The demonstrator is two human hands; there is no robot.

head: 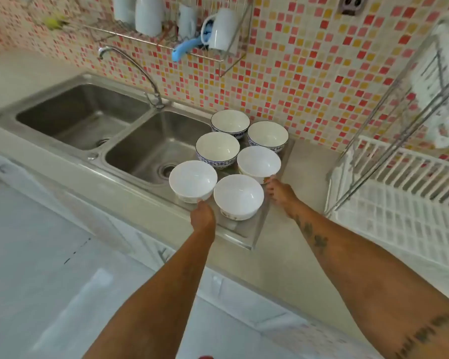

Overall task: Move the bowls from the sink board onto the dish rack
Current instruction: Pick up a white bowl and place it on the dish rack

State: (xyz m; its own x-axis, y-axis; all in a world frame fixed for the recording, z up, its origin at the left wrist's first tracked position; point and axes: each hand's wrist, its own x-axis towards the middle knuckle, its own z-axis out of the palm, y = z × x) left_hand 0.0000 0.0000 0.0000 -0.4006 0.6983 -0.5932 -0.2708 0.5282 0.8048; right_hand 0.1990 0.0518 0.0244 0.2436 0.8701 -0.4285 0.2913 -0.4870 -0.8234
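Observation:
Several bowls stand close together on the steel sink board (246, 229), to the right of the sink. Those at the back have blue patterned sides (217, 149); the nearer ones are white. My left hand (202, 215) grips the near side of the near-left white bowl (193, 181), with its fingers hidden beneath the bowl. My right hand (279, 191) reaches with fingers apart, and its fingertips touch the lower right side of the right-hand white bowl (259, 164). Another white bowl (238, 196) sits between my two hands. The white dish rack (399, 211) stands on the counter at the right.
A double steel sink (140, 151) with a curved tap (151, 81) lies to the left. A wall rack (166, 42) holds white cups above it. A metal frame (399, 136) rises over the dish rack. Bare counter (303, 177) lies between the board and the rack.

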